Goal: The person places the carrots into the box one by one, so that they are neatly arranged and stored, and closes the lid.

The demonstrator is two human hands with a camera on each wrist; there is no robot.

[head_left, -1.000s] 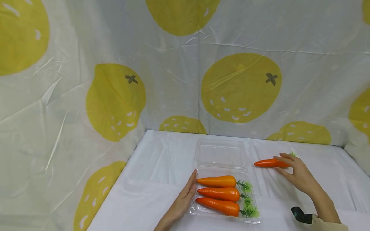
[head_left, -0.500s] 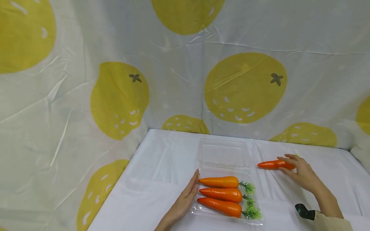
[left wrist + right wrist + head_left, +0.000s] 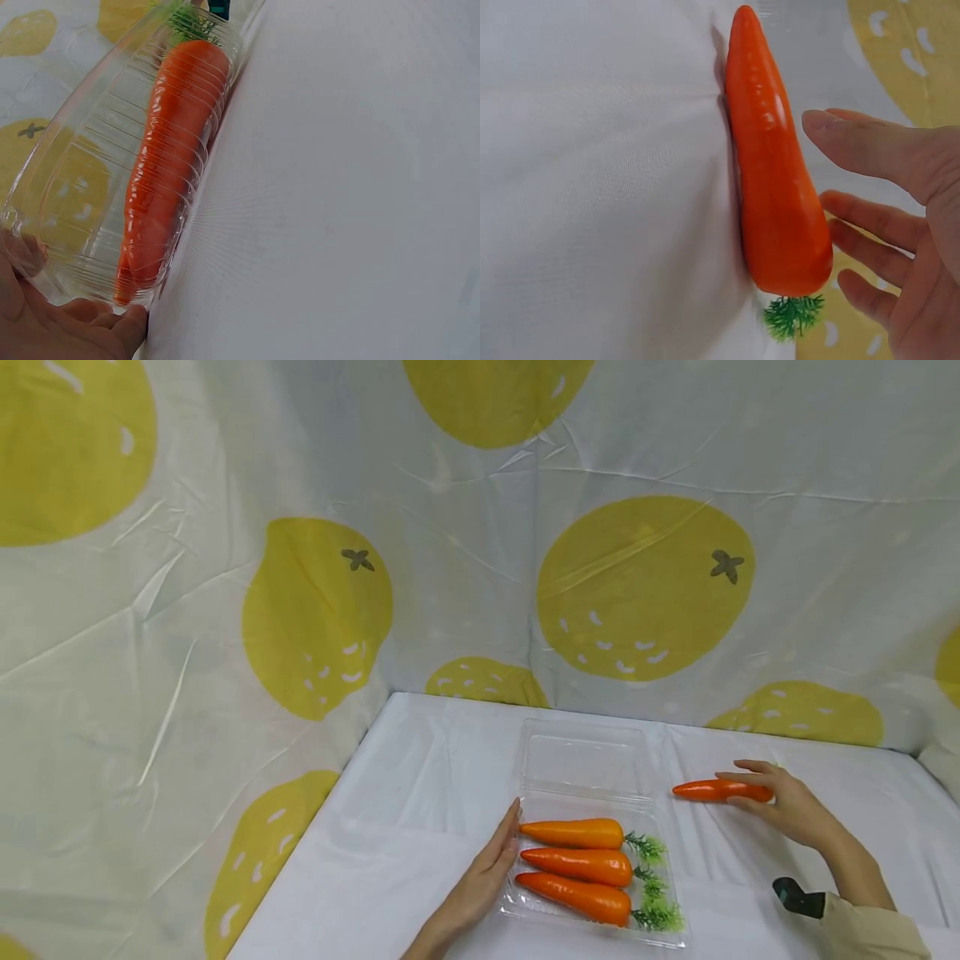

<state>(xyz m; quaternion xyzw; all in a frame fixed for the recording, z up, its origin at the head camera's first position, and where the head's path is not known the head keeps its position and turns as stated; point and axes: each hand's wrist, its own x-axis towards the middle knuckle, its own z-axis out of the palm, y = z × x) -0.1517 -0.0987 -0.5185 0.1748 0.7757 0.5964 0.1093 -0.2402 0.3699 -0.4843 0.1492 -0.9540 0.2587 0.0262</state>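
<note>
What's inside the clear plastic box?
Three orange carrots with green leafy tops lie side by side in the box. They cover the bit right beneath them, so I can't see that.

On white-draped table: open clear container, 1 loose carrot nearby.

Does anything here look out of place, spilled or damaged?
I see nothing spilled or damaged. Only one carrot stands out: it lies on the white cloth, outside the clear container, while three other carrots lie side by side inside. The right hand is at it, so it hardly seems stray.
</note>
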